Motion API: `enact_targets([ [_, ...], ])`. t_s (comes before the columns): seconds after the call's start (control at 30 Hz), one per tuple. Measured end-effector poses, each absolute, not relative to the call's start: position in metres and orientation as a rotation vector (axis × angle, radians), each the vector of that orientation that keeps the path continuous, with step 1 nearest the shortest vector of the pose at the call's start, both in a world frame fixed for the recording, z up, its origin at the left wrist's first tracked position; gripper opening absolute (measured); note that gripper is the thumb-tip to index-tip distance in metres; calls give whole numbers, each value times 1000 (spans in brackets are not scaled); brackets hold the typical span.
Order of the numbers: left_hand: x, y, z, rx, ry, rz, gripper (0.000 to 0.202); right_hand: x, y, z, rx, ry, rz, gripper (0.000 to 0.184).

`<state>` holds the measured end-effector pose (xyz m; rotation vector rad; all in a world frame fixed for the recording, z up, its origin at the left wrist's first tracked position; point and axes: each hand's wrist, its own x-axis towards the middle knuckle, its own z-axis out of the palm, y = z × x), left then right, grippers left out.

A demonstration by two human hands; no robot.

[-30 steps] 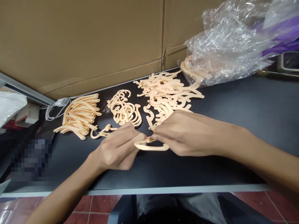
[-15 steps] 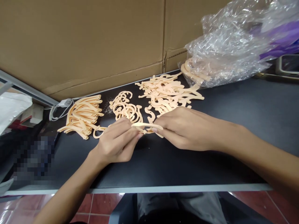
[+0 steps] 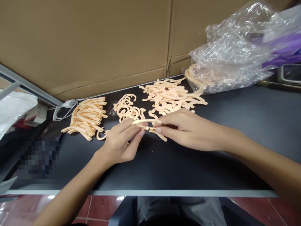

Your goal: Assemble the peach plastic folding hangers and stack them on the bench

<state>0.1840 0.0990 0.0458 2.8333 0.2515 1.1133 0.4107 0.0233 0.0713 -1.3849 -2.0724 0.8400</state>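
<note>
From where I sit, both hands are raised close together above the black table (image 3: 211, 169), fingertips pinched on opposite sides of one small peach-coloured part (image 3: 147, 120). The left hand (image 3: 122, 139) clamps its left side, and the right hand (image 3: 185, 130) nips the right side between thumb and fingers; a curved bar arches over the top and a narrow tip points down to the right. I cannot tell whether this is a single shape or several joined, because the fingers cover the ends. My main worry is slip: the grip is all fingertips on thin plastic, so pulling or twisting unevenly could make the part spring out or snap at a narrow spot. If it got away, it could land in the heap of curvy flat shapes (image 3: 174, 94) just beyond the right hand or among the hooks (image 3: 129, 110) beyond the left, and the matching colour would make it hard to pick out. The loop (image 3: 100, 136) lying just beside the left hand could be knocked by a careless wrist, perhaps into the stack of bars (image 3: 88, 113). Fingers could also get pinched where the pieces meet.
</note>
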Motion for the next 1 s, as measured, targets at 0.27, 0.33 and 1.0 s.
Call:
enact_targets([
  [0.27, 182, 104, 51, 2938, 156, 1029, 19, 410, 23, 71, -1385, -2097, 755, 34],
  [0.33, 183, 103, 53, 2946, 208, 986, 20, 410, 22, 72, -1394, -2114, 725, 34],
  [1.0, 182, 98, 55, 2900, 131, 740, 12, 413, 15, 76, -1443, -2420, 362, 29],
])
